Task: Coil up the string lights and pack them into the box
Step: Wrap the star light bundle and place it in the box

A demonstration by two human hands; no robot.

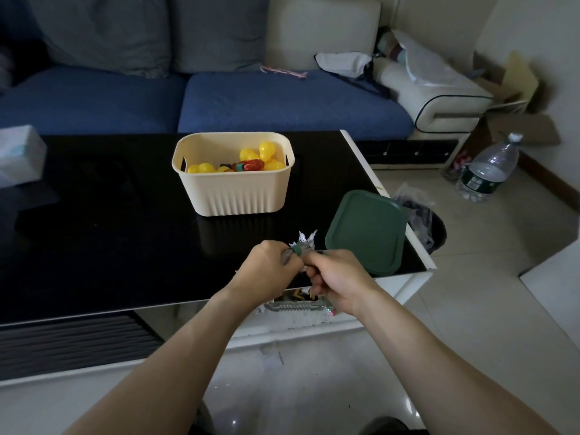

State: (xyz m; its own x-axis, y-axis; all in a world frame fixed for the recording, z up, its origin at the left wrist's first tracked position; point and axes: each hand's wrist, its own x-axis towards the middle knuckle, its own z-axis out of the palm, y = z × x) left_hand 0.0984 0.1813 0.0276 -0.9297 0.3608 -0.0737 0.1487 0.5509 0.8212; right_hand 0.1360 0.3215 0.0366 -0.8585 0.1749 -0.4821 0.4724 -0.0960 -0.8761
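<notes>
- Both hands meet over the near table (125,230) edge: left hand (266,271) and right hand (337,277) each pinch a small bundle of string lights (299,248) — green wire, white tufts.
- Likely light, limp and tangle-prone; best held at the wound middle.
- Box (233,189) already holds yellow bulbs (266,150).
- Fingers hide most of the bundle — its loose end cannot be made out.
</notes>
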